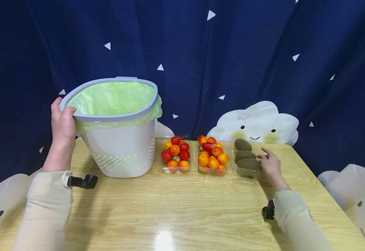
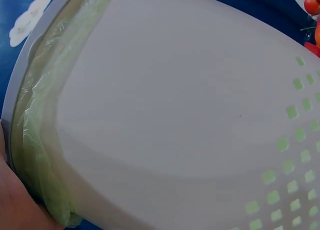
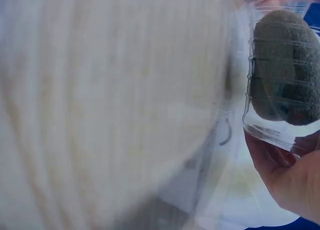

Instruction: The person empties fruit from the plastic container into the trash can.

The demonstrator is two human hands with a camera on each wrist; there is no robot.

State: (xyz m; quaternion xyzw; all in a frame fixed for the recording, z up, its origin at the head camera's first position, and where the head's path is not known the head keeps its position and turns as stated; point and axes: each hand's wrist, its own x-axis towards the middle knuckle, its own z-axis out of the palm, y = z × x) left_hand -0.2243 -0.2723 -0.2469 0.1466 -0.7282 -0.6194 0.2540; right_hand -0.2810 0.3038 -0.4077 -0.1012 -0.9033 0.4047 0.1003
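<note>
A pale wastebasket [image 1: 119,148] with a grey rim and a light green bag liner [image 1: 113,97] stands at the left of the table. My left hand [image 1: 63,122] grips its rim from the left side, thumb over the edge. In the left wrist view the basket wall [image 2: 165,99] fills most of the frame. At the right, a clear plastic box [image 3: 270,132] holds three brown kiwis [image 1: 248,164]. Beside its right end is my right hand [image 1: 271,164], fingers extended and fingertips right at the box and nearest kiwi.
Two clear boxes stand between the basket and the kiwis. One holds strawberries [image 1: 184,155] and small orange fruits [image 1: 175,150]; the other holds mostly orange fruits [image 1: 213,163] with some strawberries. Behind the wooden table [image 1: 182,205] hangs a dark blue curtain [image 1: 188,52].
</note>
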